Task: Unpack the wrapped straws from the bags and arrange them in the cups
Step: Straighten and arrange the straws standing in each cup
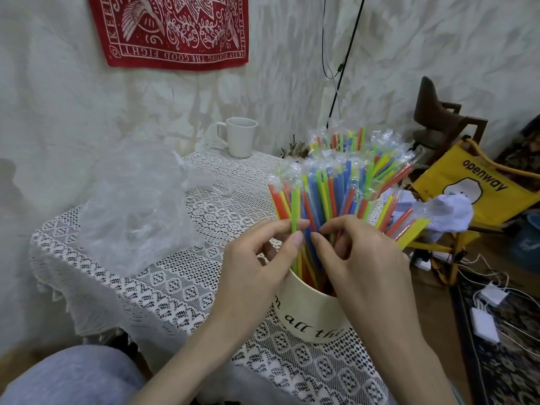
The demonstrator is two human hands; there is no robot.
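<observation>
A cream cup with black lettering stands near the table's front edge, packed with wrapped straws in orange, yellow, green and blue. My left hand pinches a green straw at the bunch's left side. My right hand has curled fingers among the straws on the right side. Behind it a second cup, mostly hidden, holds more wrapped straws. An empty white mug stands at the table's far edge. A crumpled clear plastic bag lies on the left of the table.
The small table wears a white lace cloth. To the right stand a yellow folding chair with white cloth on it and a dark wooden chair. White chargers and cables lie on the rug.
</observation>
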